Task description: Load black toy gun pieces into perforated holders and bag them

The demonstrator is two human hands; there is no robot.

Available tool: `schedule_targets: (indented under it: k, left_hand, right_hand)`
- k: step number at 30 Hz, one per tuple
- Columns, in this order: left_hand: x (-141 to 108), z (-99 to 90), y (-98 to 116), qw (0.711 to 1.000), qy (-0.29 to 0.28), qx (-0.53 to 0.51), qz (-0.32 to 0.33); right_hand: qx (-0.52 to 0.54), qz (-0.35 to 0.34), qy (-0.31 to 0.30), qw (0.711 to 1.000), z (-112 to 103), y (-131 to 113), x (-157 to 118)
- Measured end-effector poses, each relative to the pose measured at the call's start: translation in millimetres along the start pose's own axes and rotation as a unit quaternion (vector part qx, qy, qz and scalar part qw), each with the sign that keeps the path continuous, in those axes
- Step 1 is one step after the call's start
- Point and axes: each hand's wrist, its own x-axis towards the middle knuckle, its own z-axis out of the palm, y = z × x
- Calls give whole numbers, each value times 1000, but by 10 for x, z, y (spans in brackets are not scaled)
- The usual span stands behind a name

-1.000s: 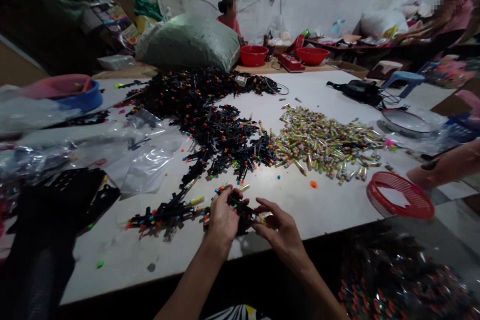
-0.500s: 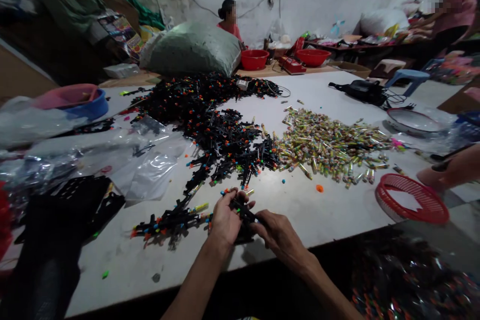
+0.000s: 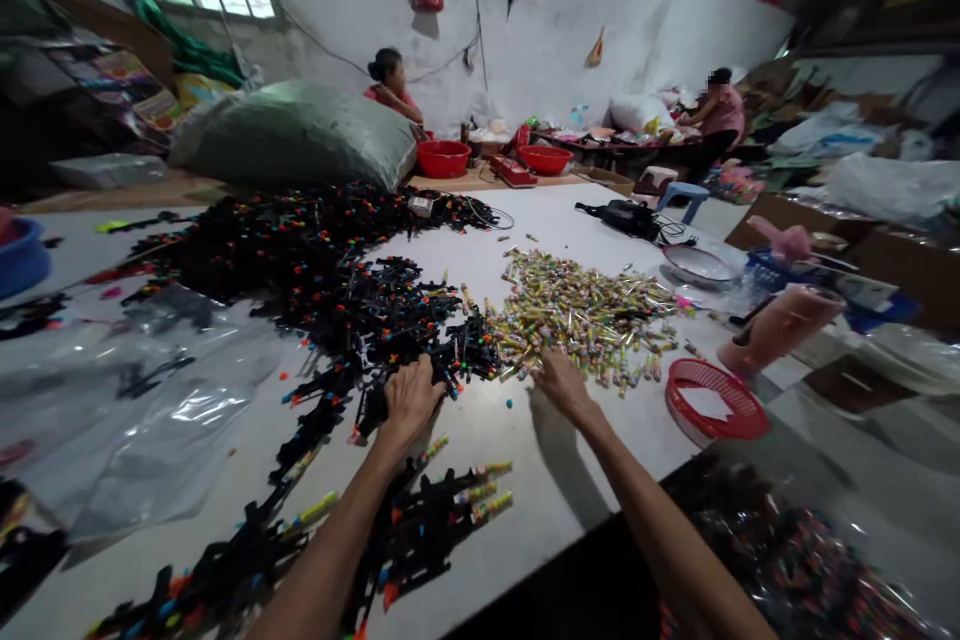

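Note:
My left hand (image 3: pixel 411 398) reaches into the near edge of a heap of black toy guns (image 3: pixel 300 260) with orange and blue tips; its fingers are bent around something black, partly hidden. At the front edge of the pile of small yellow-green tubes (image 3: pixel 585 310) is my right hand (image 3: pixel 559 382), fingers pointing down among the tubes, their tips blurred. Nearer to me, several black guns with tubes on their ends (image 3: pixel 442 510) lie on the white table (image 3: pixel 525 480), beside my left forearm.
A red basket (image 3: pixel 712 402) stands at the table's right edge. Clear plastic bags (image 3: pixel 172 410) cover the left side. At the back are a big green sack (image 3: pixel 300 135), red basins (image 3: pixel 444 160) and a seated person (image 3: pixel 391 92); another person (image 3: pixel 721 110) is farther right.
Both hands have parted and reached forward, the left to the black heap, the right to the tubes. The black piece between them is no longer held there. The view has turned right.

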Motion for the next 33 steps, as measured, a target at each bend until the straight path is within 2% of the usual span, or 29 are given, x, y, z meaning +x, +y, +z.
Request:
schedule_targets:
  k: [2,5,7,8,9,11,12,13,14,16,19,21,25,28,33]
  left_hand:
    - [-26,13,-30,999,-1,33,26]
    - [-113,-44,-70,997,-1,57,58]
    - [-205,-110,-58,994,-5,55,89]
    - [-260,-146,-38,993,-11,49,110]
    - [-321,-182,-9,990,-18,42,133]
    - [-456,-248,65,983,-39,27,175]
    - [-527,-276,104,980,-53,20,193]
    - [-598,-299,141,976,-67,14,207]
    - [-667,-316,174,972,-81,10,219]
    - [-798,-337,229,965,-109,4,237]
    - [-955,-345,285,959,-137,1,248]
    - [-1028,-347,313,958,-145,3,247]
    - [-1110,-369,356,958,-147,22,245]
    - [-1135,-386,378,955,-150,39,252]
    - [-1157,-367,373,951,-151,43,267]
  right_hand:
    - [8,16,-6,1000,-33,127,140]
    - [38,4,5,999,20,189,115]
    - [160,16,6,987,90,145,-29]
    - [271,32,-7,962,123,102,-121]
    - [400,51,-28,915,150,51,-218]
    - [629,85,-79,769,179,-66,-405]
    - [695,96,-100,705,181,-125,-487]
    - [737,104,-115,657,175,-181,-558]
    - [763,112,-124,624,163,-231,-619]
    - [787,127,-135,589,129,-308,-713]
    - [798,130,-139,572,86,-363,-802]
    - [794,120,-141,579,76,-368,-843]
    - [774,72,-145,613,91,-354,-915]
    - [756,47,-126,641,92,-364,-964]
    - [703,26,-95,705,34,-393,-1004]
